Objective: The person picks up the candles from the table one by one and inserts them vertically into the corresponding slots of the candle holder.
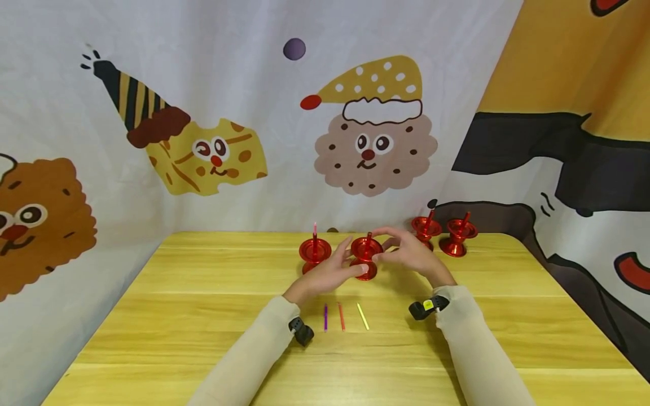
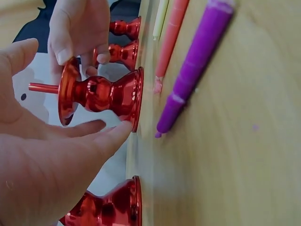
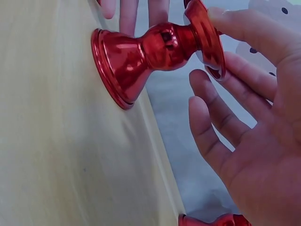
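Observation:
A shiny red metal candlestick with a wide dish and a thin upright tube stands between both hands near the table's back edge. The right hand pinches the rim of its dish between thumb and forefinger, its other fingers loosely bent. From the other side the left hand reaches around it, fingers fairly straight. In the left wrist view the left thumb lies against the flared base. Close beside the left hand is another red candlestick, which carries a pink candle.
Two more red candlesticks stand at the back right, beyond the right hand. In front of the hands lie a purple candle, a red candle and a yellow candle. A printed curtain hangs behind the wooden table.

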The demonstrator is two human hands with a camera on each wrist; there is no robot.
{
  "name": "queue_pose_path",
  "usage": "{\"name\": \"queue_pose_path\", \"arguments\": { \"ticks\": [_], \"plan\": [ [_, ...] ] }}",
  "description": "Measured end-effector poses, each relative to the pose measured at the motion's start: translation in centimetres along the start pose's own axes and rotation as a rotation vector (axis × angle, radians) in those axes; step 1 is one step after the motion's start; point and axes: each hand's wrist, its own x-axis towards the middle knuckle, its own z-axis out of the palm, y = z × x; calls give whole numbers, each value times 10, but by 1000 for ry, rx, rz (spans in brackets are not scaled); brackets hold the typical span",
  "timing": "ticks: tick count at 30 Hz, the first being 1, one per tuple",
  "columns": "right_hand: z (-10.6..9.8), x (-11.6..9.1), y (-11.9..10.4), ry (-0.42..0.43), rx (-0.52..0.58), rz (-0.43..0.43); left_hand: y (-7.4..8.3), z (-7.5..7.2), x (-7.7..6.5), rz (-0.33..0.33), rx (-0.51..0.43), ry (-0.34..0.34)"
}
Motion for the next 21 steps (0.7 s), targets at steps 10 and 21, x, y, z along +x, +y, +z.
{"name": "queue_pose_path", "arguments": {
  "ticks": [10, 21],
  "plan": [
    [10, 3, -4, -62, 49, -27, -33, -4, 22, -1, -19, -23],
    [21, 4, -10, -86, 68, -59, -31, -3, 20, -23, 65, 39]
  ]
}}
